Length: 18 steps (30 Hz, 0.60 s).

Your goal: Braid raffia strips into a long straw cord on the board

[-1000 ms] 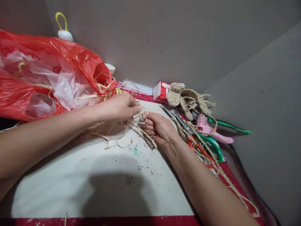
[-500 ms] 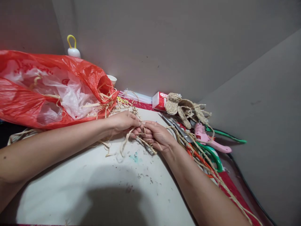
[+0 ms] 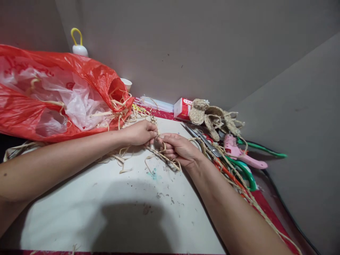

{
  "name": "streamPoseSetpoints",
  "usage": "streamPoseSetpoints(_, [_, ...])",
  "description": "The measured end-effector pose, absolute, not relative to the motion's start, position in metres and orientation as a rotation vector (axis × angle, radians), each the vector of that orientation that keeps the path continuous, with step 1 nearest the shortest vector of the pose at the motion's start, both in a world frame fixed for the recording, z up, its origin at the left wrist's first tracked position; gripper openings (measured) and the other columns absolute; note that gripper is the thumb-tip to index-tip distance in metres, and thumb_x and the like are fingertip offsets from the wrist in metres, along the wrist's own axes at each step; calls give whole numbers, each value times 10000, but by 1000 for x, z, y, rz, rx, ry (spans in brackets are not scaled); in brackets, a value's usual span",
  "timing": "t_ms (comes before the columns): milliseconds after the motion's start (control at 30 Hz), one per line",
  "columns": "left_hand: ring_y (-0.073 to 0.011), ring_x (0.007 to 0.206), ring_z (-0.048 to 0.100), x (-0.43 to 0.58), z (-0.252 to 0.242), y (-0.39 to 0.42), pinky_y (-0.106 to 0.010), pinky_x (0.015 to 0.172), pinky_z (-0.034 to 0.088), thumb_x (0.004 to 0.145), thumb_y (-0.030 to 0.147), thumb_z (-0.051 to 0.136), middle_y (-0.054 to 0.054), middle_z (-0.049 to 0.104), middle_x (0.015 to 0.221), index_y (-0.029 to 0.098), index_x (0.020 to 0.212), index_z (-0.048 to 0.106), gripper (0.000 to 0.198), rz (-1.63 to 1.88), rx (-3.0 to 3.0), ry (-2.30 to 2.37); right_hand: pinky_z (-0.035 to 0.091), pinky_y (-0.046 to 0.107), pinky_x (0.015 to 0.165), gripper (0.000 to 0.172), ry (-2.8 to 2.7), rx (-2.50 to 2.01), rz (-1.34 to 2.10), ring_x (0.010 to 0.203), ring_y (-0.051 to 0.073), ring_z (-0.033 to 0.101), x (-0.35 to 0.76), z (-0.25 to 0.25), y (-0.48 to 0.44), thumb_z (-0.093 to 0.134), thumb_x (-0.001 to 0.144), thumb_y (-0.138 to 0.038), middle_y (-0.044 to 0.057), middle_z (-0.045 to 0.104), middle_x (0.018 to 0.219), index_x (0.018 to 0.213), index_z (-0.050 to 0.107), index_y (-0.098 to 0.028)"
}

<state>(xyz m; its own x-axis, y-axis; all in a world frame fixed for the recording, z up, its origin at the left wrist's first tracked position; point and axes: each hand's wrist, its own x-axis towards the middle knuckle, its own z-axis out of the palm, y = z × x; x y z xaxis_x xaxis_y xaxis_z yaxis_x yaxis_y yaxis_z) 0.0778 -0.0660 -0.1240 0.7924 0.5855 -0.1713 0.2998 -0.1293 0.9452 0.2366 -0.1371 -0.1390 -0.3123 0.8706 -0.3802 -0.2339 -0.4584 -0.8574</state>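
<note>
Over the white tabletop (image 3: 106, 198), my left hand (image 3: 139, 132) and my right hand (image 3: 176, 148) meet fingertip to fingertip. Both are closed on thin tan raffia strands (image 3: 159, 156). A short braided length of raffia hangs from my right hand down to the table. Loose strands trail left under my left wrist toward the red bag (image 3: 53, 95).
The red plastic bag, with clear plastic and raffia spilling out, lies at the back left. At the right are woven straw pieces (image 3: 212, 115), scissors (image 3: 204, 140), a pink glue gun (image 3: 239, 150), green-handled shears (image 3: 247, 173) and a red-white box (image 3: 182, 108). Grey walls close in behind and right.
Both hands stay pinched together on the raffia, with small finger shifts. The dangling loop of strands below them has changed shape. The view itself has shifted.
</note>
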Motion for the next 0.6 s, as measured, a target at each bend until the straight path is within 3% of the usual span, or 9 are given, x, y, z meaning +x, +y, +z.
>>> streamPoseSetpoints(67, [-59, 406, 415, 79, -123, -65, -184, 437, 327, 790, 141, 485, 39, 481, 507, 150, 620, 522, 175, 233, 1579, 715, 76, 123, 322, 185, -922, -1149, 1862, 395, 25, 72, 237, -138, -137, 645, 760, -291, -127, 191, 470, 716, 567, -129])
streamPoseSetpoints(333, [-33, 327, 173, 82, -121, -64, -189, 331, 100, 706, 129, 512, 60, 290, 420, 169, 515, 428, 212, 195, 1190, 770, 81, 122, 326, 224, -918, -1145, 1856, 382, 17, 88, 236, -136, -136, 667, 743, -292, -128, 202, 457, 656, 524, -145])
streamPoseSetpoints(467, [-30, 336, 146, 79, -118, -61, -181, 324, 87, 727, 161, 505, 68, 226, 418, 171, 470, 392, 281, 90, 1150, 727, 87, 128, 331, 252, -951, -1162, 1852, 375, 15, 101, 236, -139, -137, 671, 750, -319, -128, 222, 441, 651, 517, -146])
streamPoseSetpoints(600, [-26, 339, 144, 77, -120, -58, -163, 321, 112, 743, 141, 535, 78, 206, 402, 144, 502, 467, 251, 52, 1184, 698, 92, 135, 337, 263, -1010, -1210, 1810, 367, 14, 126, 236, -138, -137, 676, 749, -346, -120, 266, 432, 669, 531, -143])
